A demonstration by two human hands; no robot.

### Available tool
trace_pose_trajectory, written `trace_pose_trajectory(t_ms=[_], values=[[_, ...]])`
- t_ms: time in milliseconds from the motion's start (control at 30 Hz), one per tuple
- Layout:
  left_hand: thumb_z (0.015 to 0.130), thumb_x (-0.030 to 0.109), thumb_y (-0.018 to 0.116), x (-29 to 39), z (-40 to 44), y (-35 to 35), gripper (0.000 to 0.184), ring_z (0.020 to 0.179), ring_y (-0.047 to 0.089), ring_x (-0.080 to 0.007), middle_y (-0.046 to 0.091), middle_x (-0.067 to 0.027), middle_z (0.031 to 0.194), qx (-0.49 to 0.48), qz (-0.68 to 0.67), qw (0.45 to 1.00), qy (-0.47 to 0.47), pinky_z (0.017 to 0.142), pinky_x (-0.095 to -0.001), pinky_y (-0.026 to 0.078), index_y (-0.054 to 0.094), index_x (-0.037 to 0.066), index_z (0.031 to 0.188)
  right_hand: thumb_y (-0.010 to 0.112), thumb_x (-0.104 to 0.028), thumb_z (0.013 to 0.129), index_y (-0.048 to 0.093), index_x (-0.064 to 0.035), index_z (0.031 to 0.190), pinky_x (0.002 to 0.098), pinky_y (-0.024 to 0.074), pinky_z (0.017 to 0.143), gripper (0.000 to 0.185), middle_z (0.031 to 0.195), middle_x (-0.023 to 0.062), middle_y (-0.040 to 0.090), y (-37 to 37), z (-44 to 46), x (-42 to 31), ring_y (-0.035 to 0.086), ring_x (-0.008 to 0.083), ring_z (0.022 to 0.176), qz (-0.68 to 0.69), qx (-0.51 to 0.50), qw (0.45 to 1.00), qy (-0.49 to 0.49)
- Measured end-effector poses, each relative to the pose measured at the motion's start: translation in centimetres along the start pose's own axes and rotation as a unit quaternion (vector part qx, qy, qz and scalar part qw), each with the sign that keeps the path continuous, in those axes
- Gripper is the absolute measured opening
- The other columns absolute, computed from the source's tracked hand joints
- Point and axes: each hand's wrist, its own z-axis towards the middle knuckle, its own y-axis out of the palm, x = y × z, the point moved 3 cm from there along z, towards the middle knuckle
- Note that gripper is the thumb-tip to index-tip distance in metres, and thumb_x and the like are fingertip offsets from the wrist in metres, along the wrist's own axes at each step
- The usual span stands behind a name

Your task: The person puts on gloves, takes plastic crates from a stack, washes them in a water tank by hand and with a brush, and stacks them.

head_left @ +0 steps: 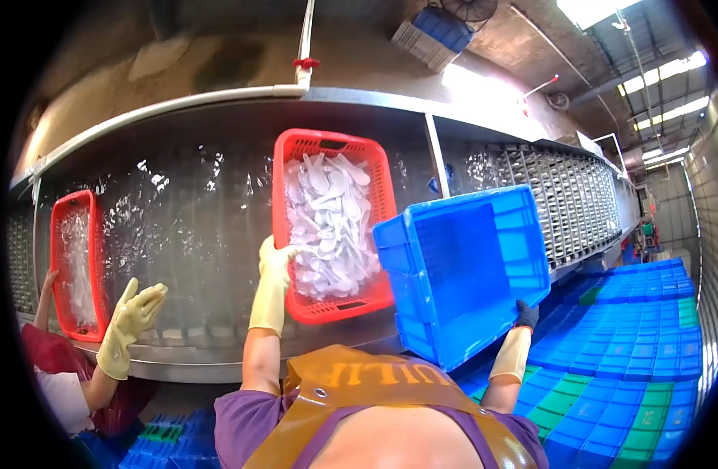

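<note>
My left hand, in a pale yellow rubber glove, grips the left rim of a red plastic basket, the thumb reaching inside. White spoons lie heaped in that basket, which sits at the water trough. My right hand, in a dark glove with a yellow cuff, is closed on the near right rim of a blue plastic crate. The crate is tilted, its open side toward me, and no contents show inside. Its left side meets or overlaps the basket's right edge; I cannot tell whether they touch.
Left of me, a co-worker's gloved hand is raised open beside another red basket of white pieces. Water fills the metal trough. A rack-like conveyor runs off right. Blue and green crates stand stacked at right.
</note>
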Motion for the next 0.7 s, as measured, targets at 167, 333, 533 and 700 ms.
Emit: trace_pose_trajectory(t_ms=[167, 333, 533, 700], values=[[0.067, -0.011, 0.071, 3.9, -1.8, -4.8, 0.045, 0.071, 0.063, -0.0163, 0.069, -0.0074, 0.090, 0.024, -0.003, 0.999, -0.026, 0.063, -0.0307, 0.052, 0.062, 0.000, 0.110, 0.069, 0.004, 0.069, 0.053, 0.0017, 0.123, 0.0407, 0.0520, 0.080, 0.056, 0.107, 0.0152, 0.064, -1.3, -0.8, -0.6, 0.063, 0.0297, 0.091, -0.009, -0.006, 1.000, 0.005], [0.071, -0.006, 0.074, 4.5, -1.0, -13.0, 0.040, 0.071, 0.064, -0.0133, 0.070, -0.0053, 0.090, 0.066, 0.051, 0.996, 0.014, 0.061, -0.0291, 0.052, 0.065, 0.002, 0.109, 0.069, 0.003, 0.071, 0.052, 0.0011, 0.125, 0.0406, 0.0519, 0.077, 0.056, 0.109, 0.0154, 0.064, -1.1, -0.7, -0.1, 0.063, 0.0291, 0.089, 0.043, -0.038, 0.998, 0.025], [0.078, -0.002, 0.070, 1.9, 2.0, -24.6, 0.050, 0.094, 0.062, -0.0180, 0.065, -0.0066, 0.110, 0.194, 0.140, 0.969, 0.062, 0.077, -0.0315, 0.053, 0.055, 0.003, 0.125, 0.071, 0.001, 0.071, 0.051, 0.0008, 0.127, 0.0434, 0.0521, 0.077, 0.059, 0.111, 0.0158, 0.063, -1.0, -1.2, -0.9, 0.063, 0.0306, 0.089, 0.019, -0.033, 0.998, 0.053], [0.085, 0.023, 0.062, 6.8, -6.3, -23.0, 0.033, 0.099, 0.063, -0.0221, 0.067, -0.0104, 0.108, 0.229, 0.470, 0.837, 0.161, 0.086, -0.0335, 0.048, 0.063, 0.003, 0.111, 0.073, 0.002, 0.067, 0.051, 0.0022, 0.126, 0.0424, 0.0523, 0.078, 0.062, 0.110, 0.0174, 0.063, -1.2, 0.1, 0.3, 0.063, 0.0308, 0.090, -0.024, 0.010, 1.000, 0.014]])
